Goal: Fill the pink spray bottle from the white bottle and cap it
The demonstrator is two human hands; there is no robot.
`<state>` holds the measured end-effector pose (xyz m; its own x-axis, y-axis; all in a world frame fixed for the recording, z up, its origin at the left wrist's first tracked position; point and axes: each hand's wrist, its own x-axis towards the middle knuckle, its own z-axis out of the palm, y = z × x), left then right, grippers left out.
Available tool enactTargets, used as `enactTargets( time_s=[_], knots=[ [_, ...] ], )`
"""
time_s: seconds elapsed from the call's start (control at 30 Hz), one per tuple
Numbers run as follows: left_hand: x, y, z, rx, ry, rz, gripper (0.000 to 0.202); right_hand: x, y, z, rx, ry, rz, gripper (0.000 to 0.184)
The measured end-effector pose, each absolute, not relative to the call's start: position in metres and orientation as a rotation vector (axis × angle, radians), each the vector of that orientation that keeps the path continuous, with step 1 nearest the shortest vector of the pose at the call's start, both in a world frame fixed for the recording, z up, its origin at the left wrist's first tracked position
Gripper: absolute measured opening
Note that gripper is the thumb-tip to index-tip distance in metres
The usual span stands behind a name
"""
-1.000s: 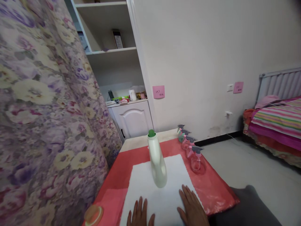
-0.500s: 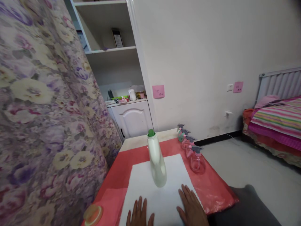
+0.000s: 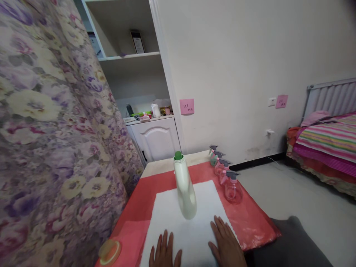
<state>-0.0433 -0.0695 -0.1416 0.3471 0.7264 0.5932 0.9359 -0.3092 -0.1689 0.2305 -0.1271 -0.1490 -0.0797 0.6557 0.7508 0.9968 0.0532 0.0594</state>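
My left hand (image 3: pixel 164 251) lies flat on the near left part of a white cloth (image 3: pixel 166 207), fingers apart. On the cloth's near right side rests my right hand (image 3: pixel 226 243), palm down and open as well. Neither hand holds anything. Beyond them, a pale green bottle (image 3: pixel 185 193) with an uncovered neck and a green piece at its mouth stands upright on the cloth, touched by neither hand. To the left of my left hand, a round yellowish lid or dish (image 3: pixel 110 252) sits on the red table cover (image 3: pixel 133 217).
Several spray bottles (image 3: pixel 233 191) with grey trigger heads line the table's right edge. A floral curtain (image 3: pixel 63 129) hangs close on the left. Behind the table are a white cabinet (image 3: pixel 157 141) and a wall; a bed (image 3: pixel 328 137) stands at the far right.
The view has shifted very slightly. Both hands, the pale green bottle and the cloth keep their places.
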Motion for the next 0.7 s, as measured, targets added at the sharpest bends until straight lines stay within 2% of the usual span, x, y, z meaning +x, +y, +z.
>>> enactTargets(
  time_s=[0.27, 0.7],
  knots=[
    [-0.0469, -0.0671, -0.1466, -2.134, -1.444, -0.588, 0.045, 0.2298, -0.1307, -0.1400, -1.630, -1.789, -0.859, 0.052],
    [-0.0474, -0.0696, -0.1440, -2.137, -1.433, -0.525, 0.047, 0.2293, -0.1297, -0.1498, -1.663, -1.785, -0.727, 0.054]
  ],
)
